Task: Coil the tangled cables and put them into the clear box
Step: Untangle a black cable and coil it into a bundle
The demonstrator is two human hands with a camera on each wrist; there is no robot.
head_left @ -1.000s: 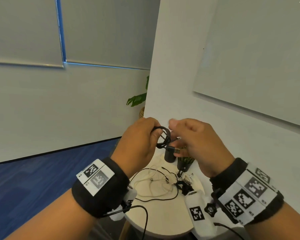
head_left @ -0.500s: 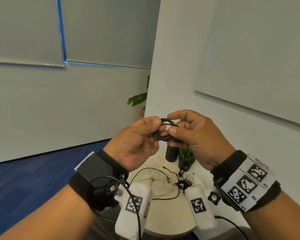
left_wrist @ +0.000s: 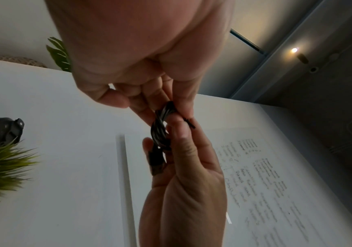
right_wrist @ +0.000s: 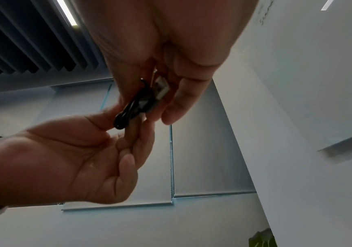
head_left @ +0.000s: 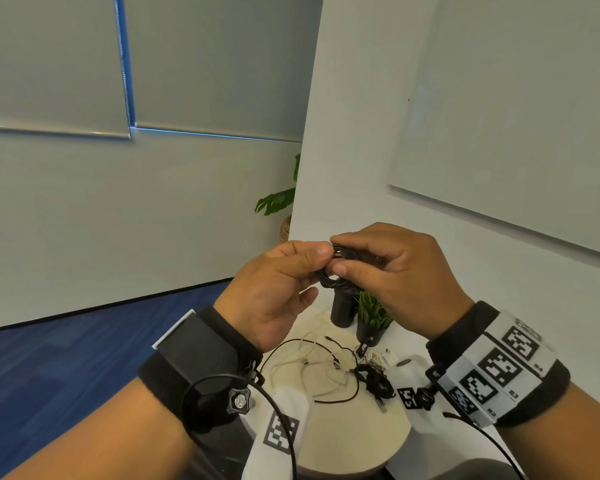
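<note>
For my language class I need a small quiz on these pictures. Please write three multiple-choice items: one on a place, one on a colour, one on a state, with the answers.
1. Where is the coiled cable?
A. on the floor
B. between both hands
C. in a box

2. What colour is it?
A. black
B. red
C. yellow

3. How do the cables on the round table lie?
A. stacked in rolls
B. hung up
C. loose and tangled

Answers: B, the left hand and right hand pinch it in the air; A, its loops look black; C, the white cable and others cross unrolled.
</note>
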